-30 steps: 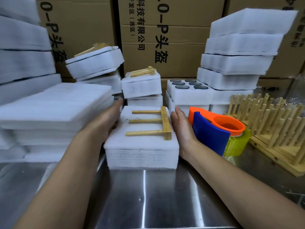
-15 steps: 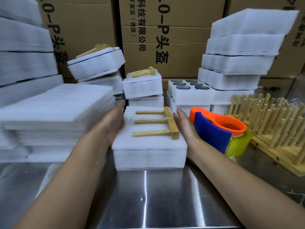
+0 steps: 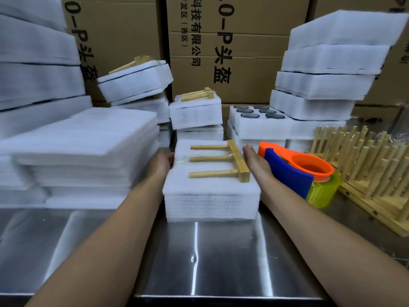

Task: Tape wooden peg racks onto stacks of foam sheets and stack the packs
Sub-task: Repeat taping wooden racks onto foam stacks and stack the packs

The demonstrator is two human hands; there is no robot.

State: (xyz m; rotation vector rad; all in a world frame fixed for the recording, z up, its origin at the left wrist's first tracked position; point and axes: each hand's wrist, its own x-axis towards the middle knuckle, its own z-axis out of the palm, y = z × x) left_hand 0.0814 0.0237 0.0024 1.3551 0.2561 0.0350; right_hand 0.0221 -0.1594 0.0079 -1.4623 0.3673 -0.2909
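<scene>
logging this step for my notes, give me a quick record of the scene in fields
pack: white foam sheet stack on the steel table
on top: wooden three-peg rack, lying flat
left hand: against the stack's left side
right hand: against its right side
tape tool: orange and blue tape dispenser, right of the stack, not held
behind: other foam packs with racks on top
far right: loose wooden peg racks

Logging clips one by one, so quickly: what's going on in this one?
A person presses the left hand and right hand against opposite sides of a foam stack on the steel table. A wooden peg rack lies on top. The tape dispenser sits beside the right hand, finished packs behind.
</scene>
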